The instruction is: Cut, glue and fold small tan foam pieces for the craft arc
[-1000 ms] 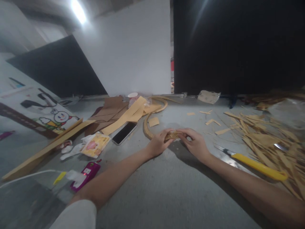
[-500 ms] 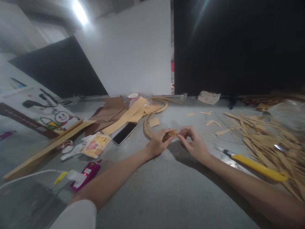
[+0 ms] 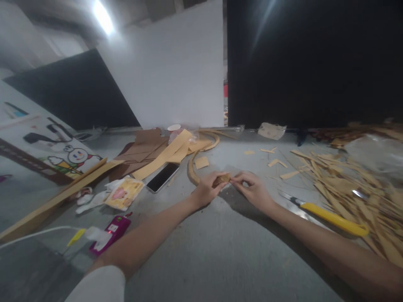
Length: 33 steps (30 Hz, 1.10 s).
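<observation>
both hands meet over the grey floor [image 3: 201, 251], pinching one small cardboard piece [image 3: 221, 180] between them: the left hand [image 3: 206, 191] grips its near end, the right hand [image 3: 253, 189] its far end. a curved cardboard strip [image 3: 192, 172] lies just beside the left hand, a phone [image 3: 163, 177] nearby. a yellow-handled knife [image 3: 327, 213] and scrap pile [image 3: 349, 188] crowd the right; bare floor opens toward the camera.
</observation>
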{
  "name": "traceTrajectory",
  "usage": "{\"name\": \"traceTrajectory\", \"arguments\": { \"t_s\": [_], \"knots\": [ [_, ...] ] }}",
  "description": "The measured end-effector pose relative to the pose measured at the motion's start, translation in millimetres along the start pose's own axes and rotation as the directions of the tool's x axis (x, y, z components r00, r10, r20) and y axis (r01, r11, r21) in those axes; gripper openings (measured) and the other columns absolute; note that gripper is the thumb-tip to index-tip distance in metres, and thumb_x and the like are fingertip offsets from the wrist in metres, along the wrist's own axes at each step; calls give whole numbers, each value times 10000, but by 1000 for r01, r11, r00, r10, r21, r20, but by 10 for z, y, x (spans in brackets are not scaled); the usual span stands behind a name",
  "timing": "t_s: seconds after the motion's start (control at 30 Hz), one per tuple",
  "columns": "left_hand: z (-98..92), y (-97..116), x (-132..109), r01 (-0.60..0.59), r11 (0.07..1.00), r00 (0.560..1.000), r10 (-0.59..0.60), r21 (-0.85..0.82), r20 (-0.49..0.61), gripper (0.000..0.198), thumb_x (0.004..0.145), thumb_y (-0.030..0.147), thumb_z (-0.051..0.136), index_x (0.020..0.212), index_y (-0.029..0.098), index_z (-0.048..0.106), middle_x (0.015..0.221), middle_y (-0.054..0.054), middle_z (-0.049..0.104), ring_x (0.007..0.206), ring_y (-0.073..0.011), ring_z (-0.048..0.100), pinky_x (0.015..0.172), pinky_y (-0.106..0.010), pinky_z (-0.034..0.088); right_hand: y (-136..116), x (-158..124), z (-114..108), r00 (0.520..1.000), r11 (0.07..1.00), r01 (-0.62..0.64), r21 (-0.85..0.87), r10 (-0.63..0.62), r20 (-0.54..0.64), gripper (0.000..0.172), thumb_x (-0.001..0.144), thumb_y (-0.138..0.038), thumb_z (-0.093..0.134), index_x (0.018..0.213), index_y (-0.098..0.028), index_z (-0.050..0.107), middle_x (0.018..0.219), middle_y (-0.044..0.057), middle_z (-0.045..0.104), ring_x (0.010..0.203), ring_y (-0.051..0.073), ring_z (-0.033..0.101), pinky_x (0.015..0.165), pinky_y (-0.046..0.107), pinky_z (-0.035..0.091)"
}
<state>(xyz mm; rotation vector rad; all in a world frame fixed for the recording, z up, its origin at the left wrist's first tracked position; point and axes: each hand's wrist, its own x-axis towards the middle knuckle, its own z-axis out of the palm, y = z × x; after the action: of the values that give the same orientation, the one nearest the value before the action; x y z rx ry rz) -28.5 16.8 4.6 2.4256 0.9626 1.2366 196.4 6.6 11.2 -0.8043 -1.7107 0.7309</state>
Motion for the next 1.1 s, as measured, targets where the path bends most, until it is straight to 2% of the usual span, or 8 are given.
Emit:
{"name": "traceTrajectory", "arguments": {
  "t_s": [0.3,0.47,0.63,0.77,0.87,0.97,1.1],
  "knots": [
    [7,-5,10,-100,992,995,99,79,18,331,1053,266,680,1375,211,623,1206,-126,776,1139,-257,767,979,-396,616,52,-11,-6,994,983,22,-182,-41,-103,239,1023,-421,675,912,-219,736,747,4,588,705,181,557,694,320,436],
    [-9,-6,-1,-128,988,990,122,91,68,348,1061,227,643,1406,212,598,1222,-124,765,1163,-259,756,990,-402,612,11,1,-3,997,985,44,-168,-54,-57,217,1034,-404,664,989,-222,775,754,9,600,711,182,568,692,314,446],
    [-26,5,-17,-164,981,983,154,105,99,359,1072,207,616,1428,202,574,1203,-122,760,1154,-257,756,981,-401,615,-18,6,-8,1000,994,-8,-110,9,10,329,1070,-463,596,927,-221,767,767,24,635,730,189,587,702,312,460],
    [-20,15,-23,-199,972,977,187,124,102,364,1076,227,624,1433,196,561,1195,-123,759,1126,-256,761,954,-397,621,38,9,-5,986,989,-146,-29,148,76,414,1069,-524,559,874,-213,753,779,29,662,733,190,603,689,306,466],
    [-11,23,-25,-193,972,978,178,133,112,351,1089,257,611,1432,201,563,1163,-114,757,1095,-251,767,936,-390,624,87,9,10,982,981,-189,-45,190,15,392,1022,-543,626,857,-209,745,741,14,621,702,182,573,667,303,452],
    [-7,26,-24,-189,974,978,175,128,114,334,1091,259,605,1418,201,566,1142,-110,755,1075,-247,766,914,-381,624,92,9,14,986,985,-143,-92,134,-97,310,980,-501,701,882,-210,739,722,-9,559,680,171,539,661,302,434],
    [-10,20,-26,-176,978,979,163,113,119,332,1088,254,605,1414,204,566,1157,-115,751,1089,-252,764,932,-390,622,45,6,1,996,990,-40,-135,29,-83,226,998,-402,697,890,-220,776,730,-1,567,692,174,536,680,309,437]
  ]
}}
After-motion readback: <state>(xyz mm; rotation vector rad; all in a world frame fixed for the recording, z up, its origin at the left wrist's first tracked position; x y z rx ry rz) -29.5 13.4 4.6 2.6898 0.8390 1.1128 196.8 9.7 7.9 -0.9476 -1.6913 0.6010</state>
